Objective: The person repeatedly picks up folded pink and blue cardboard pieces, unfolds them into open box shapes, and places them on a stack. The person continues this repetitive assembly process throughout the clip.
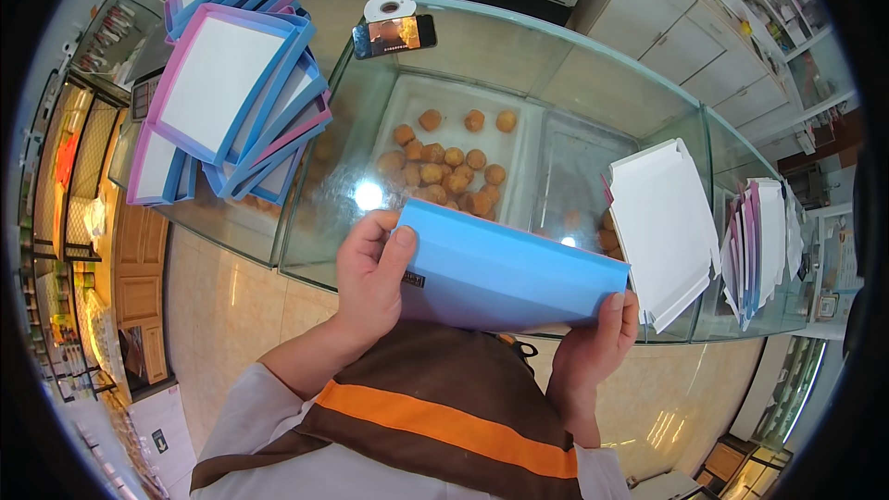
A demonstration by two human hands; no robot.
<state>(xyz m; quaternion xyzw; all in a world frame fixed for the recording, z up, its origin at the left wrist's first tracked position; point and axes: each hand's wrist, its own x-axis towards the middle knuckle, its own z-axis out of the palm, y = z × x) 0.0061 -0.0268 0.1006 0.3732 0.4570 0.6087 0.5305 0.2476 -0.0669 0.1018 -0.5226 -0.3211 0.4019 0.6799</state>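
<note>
A blue cardboard box piece (509, 268) is held in front of my apron, over the near edge of the glass counter. My left hand (372, 270) grips its left end, thumb on the blue face. At its lower right corner, my right hand (607, 338) pinches the edge with the thumb. The piece's far side is hidden from view. Just right of it, white flat box blanks (662, 231) lie on the counter glass. To the left stand piles of assembled shallow box trays (222, 83), white inside with blue and pink walls.
Under the glass, round brown baked goods (454, 157) lie on a white tray (398, 97). A phone (398, 35) rests on the counter's far edge beside a white roll (389, 6). More folded blanks (764, 231) stand at far right. Shelves (79, 176) line the left.
</note>
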